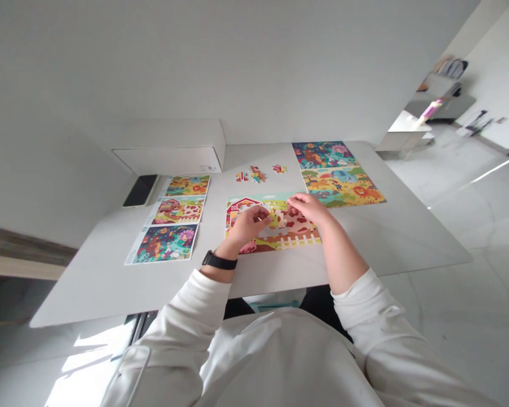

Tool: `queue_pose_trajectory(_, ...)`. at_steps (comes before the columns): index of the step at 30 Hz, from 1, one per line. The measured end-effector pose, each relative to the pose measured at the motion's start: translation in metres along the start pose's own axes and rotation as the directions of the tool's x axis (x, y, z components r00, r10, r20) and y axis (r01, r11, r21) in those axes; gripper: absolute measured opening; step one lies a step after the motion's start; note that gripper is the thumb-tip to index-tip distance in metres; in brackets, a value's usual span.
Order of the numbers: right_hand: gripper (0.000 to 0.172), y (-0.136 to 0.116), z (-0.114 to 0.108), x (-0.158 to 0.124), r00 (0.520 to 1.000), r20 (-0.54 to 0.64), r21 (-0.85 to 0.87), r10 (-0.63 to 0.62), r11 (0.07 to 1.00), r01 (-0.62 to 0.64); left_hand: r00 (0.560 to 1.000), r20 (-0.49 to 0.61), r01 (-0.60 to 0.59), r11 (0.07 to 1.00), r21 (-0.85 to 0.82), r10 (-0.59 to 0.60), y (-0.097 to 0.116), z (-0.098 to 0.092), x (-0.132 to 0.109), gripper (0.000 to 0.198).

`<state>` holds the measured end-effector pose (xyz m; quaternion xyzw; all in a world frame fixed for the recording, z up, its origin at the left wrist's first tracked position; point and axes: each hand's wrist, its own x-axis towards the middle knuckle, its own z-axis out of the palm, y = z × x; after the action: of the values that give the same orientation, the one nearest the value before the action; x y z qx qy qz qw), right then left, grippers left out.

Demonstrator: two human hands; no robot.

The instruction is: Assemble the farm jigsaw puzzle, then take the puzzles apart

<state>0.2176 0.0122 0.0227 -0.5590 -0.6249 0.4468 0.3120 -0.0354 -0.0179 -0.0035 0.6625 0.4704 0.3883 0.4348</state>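
Note:
A farm jigsaw puzzle point(305, 229), with a red barn, a spotted cow and a white fence, lies mostly assembled on the table. Over its left middle is my left hand point(249, 225), a dark band on its wrist. Its fingers are curled, and a yellow-green puzzle piece point(274, 219) shows at the fingertips. My right hand point(309, 207) bends down over the upper right of the puzzle, fingers drawn together; whatever they hold is hidden. Beyond the puzzle are loose puzzle pieces point(257, 174) in a small cluster, and another loose piece point(279, 169) to their right.
Two finished puzzles, a dark forest one point(324, 154) and a safari one point(343, 186), lie at the right. On the left is a reference sheet point(169, 217) with three pictures, beside a phone point(140, 190). A white box point(169, 159) stands against the wall.

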Motion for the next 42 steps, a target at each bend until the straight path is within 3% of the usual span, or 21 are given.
queue_pose_trajectory(2,0.034,0.003,-0.001,0.003,0.999,-0.036,0.000,0.029,1.000,-0.029,1.000,0.016,-0.010,0.991,0.134,0.008,0.002,0.003,-0.004,0.030)
queue_pose_trajectory(6,0.027,0.005,0.002,0.004,0.997,0.031,-0.059,0.077,0.995,-0.075,0.998,0.057,-0.023,0.939,0.344,0.004,0.008,0.009,-0.010,0.017)
queue_pose_trajectory(16,0.036,0.000,0.006,-0.004,0.979,0.180,-0.055,0.099,0.994,-0.091,0.998,0.067,-0.043,0.823,0.567,0.007,0.017,0.012,-0.014,0.012)
queue_pose_trajectory(24,0.029,0.004,0.011,-0.005,0.972,0.228,-0.239,0.055,0.971,0.001,0.994,0.086,-0.109,0.772,0.626,0.070,0.009,0.015,-0.011,0.014)
queue_pose_trajectory(30,0.019,-0.003,0.015,-0.008,0.978,0.207,-0.450,0.008,0.888,0.088,0.993,0.097,-0.114,0.735,0.669,0.066,0.004,0.015,-0.012,0.015)
queue_pose_trajectory(36,0.025,-0.011,0.017,-0.011,0.982,0.187,-0.544,-0.008,0.831,0.111,0.992,0.110,-0.114,0.746,0.656,0.056,0.007,0.014,-0.014,0.020)
queue_pose_trajectory(42,0.030,-0.008,0.019,-0.009,0.981,0.193,-0.547,0.010,0.832,0.099,0.991,0.126,-0.107,0.759,0.642,0.033,0.012,0.013,-0.016,0.025)
